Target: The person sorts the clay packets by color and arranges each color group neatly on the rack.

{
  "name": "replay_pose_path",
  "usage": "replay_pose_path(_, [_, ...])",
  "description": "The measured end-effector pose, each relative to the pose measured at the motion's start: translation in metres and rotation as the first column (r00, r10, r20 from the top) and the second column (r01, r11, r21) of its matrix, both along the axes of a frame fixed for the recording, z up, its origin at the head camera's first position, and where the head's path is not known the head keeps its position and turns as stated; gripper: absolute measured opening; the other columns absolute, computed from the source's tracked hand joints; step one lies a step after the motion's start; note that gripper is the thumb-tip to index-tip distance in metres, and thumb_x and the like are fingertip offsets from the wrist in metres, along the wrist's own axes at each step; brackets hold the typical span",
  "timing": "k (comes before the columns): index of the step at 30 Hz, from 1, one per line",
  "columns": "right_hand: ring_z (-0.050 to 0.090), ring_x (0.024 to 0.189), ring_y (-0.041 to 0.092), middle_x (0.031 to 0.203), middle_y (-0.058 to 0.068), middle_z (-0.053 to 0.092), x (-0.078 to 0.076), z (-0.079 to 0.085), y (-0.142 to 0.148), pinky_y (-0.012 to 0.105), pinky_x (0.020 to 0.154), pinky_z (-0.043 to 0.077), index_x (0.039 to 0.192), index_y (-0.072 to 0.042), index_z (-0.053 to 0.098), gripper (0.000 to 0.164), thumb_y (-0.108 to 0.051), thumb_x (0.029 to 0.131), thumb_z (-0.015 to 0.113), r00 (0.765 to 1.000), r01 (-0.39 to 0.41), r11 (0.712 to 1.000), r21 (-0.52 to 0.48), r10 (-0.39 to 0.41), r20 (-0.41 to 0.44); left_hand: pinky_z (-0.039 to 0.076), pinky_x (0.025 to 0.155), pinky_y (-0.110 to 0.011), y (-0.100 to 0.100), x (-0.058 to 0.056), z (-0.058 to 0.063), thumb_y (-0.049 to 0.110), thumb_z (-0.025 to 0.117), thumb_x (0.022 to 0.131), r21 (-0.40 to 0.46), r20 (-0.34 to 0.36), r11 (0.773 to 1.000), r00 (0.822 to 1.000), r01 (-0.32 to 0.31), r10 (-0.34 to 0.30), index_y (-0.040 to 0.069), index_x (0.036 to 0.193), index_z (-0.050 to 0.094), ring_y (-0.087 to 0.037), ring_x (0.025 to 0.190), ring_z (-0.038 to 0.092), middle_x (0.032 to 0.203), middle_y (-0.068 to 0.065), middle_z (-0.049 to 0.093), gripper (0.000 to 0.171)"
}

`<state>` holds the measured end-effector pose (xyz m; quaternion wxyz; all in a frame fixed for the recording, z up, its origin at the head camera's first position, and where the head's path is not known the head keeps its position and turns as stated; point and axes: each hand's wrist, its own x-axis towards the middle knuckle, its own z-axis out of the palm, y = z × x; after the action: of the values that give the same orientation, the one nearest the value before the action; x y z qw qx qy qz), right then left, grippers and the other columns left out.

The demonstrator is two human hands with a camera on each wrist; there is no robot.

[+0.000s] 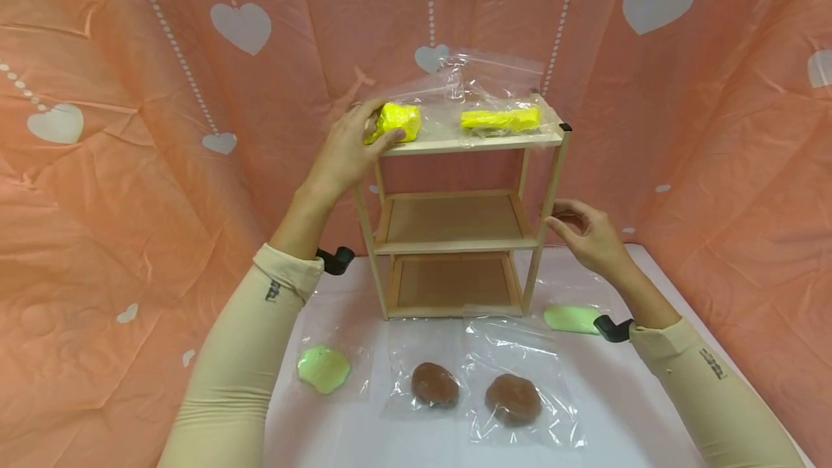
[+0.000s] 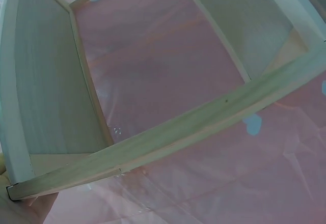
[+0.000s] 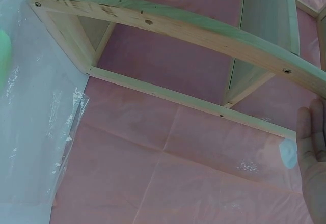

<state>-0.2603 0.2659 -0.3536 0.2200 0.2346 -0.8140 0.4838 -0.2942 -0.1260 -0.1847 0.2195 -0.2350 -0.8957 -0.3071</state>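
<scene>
A small wooden three-tier shelf point(image 1: 455, 245) stands upright on the white table. On its top tier lie a yellow clay lump point(image 1: 401, 121) at the left and a yellow clay roll point(image 1: 500, 119) at the right, both in clear zip bags. My left hand point(image 1: 351, 143) holds the lump at the top left corner, thumb in front and fingers at its far side. By the right post, my right hand point(image 1: 588, 237) has its thumb and fingertips at the wood; the right wrist view shows its fingers point(image 3: 317, 132) fairly straight. Whether they press the post is unclear.
In front of the shelf lie two bagged brown clay lumps point(image 1: 435, 384) point(image 1: 513, 399). A bagged green clay piece point(image 1: 323, 369) lies at the left, another green piece point(image 1: 572, 318) at the right near my wrist. A pink curtain point(image 1: 162, 165) with white hearts surrounds the table point(image 1: 403, 446).
</scene>
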Motion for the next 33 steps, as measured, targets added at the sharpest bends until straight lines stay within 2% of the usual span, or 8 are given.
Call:
replay_pose_path(7, [0.062, 0.103, -0.012, 0.119, 0.029, 0.071, 0.0, 0.0, 0.0, 0.005, 0.091, 0.047, 0.131, 0.012, 0.066, 0.03, 0.005, 0.102, 0.069, 1.0, -0.003, 1.0, 0.001, 0.003, 0.001, 0.028, 0.129, -0.043, -0.005, 0.0, -0.001, 0.034, 0.073, 0.105, 0.009, 0.022, 1.0, 1.0, -0.008, 0.008, 0.005, 0.162, 0.044, -0.03, 0.156, 0.04, 0.165, -0.013, 0.047, 0.071])
replay_pose_path(11, [0.062, 0.103, -0.011, 0.118, 0.03, 0.071, -0.001, -0.001, 0.0, 0.005, 0.092, 0.047, 0.131, 0.013, 0.066, 0.03, 0.005, 0.102, 0.069, 1.0, -0.007, 1.0, -0.005, 0.007, -0.001, 0.027, 0.13, -0.046, -0.01, -0.001, -0.003, 0.036, 0.07, 0.107, 0.026, 0.028, 1.0, 1.0, -0.004, 0.003, 0.005, 0.164, 0.041, -0.033, 0.157, 0.037, 0.167, -0.013, 0.045, 0.072])
replay_pose_path(14, [0.061, 0.103, -0.012, 0.119, 0.029, 0.071, -0.001, -0.001, 0.0, 0.005, 0.092, 0.047, 0.131, 0.013, 0.066, 0.03, 0.005, 0.102, 0.069, 1.0, -0.004, 1.0, -0.002, 0.004, -0.003, 0.029, 0.129, -0.049, -0.013, 0.0, -0.007, 0.038, 0.069, 0.107, 0.069, 0.027, 0.998, 1.0, 0.007, -0.009, 0.006, 0.165, 0.041, -0.034, 0.157, 0.037, 0.168, -0.012, 0.044, 0.071])
replay_pose_path(19, [0.061, 0.103, -0.012, 0.119, 0.029, 0.071, -0.001, -0.001, 0.0, 0.005, 0.092, 0.047, 0.131, 0.013, 0.066, 0.03, 0.005, 0.102, 0.069, 1.0, -0.001, 1.0, 0.005, 0.001, 0.0, 0.035, 0.126, -0.05, -0.02, 0.005, -0.012, 0.037, 0.069, 0.107, 0.128, -0.009, 0.991, 1.0, 0.023, -0.022, 0.006, 0.163, 0.043, -0.033, 0.155, 0.041, 0.168, -0.012, 0.044, 0.069])
replay_pose_path(26, [0.061, 0.103, -0.012, 0.118, 0.03, 0.071, -0.002, 0.0, 0.0, 0.004, 0.092, 0.047, 0.13, 0.013, 0.066, 0.03, 0.005, 0.102, 0.069, 1.0, -0.006, 1.0, -0.001, 0.006, -0.001, 0.032, 0.127, -0.041, -0.03, 0.013, -0.017, 0.038, 0.068, 0.108, 0.198, -0.019, 0.98, 0.999, 0.031, -0.028, 0.01, 0.164, 0.043, -0.022, 0.156, 0.04, 0.167, -0.009, 0.047, 0.068])
replay_pose_path(33, [0.062, 0.102, -0.013, 0.117, 0.03, 0.071, -0.001, 0.0, 0.0, 0.005, 0.091, 0.047, 0.13, 0.013, 0.066, 0.029, 0.005, 0.102, 0.07, 1.0, 0.003, 1.0, 0.005, -0.002, -0.006, 0.031, 0.128, -0.04, -0.04, 0.022, -0.023, 0.032, 0.068, 0.108, 0.246, -0.012, 0.968, 0.999, 0.044, -0.042, 0.01, 0.165, 0.042, -0.026, 0.157, 0.039, 0.167, -0.009, 0.046, 0.066])
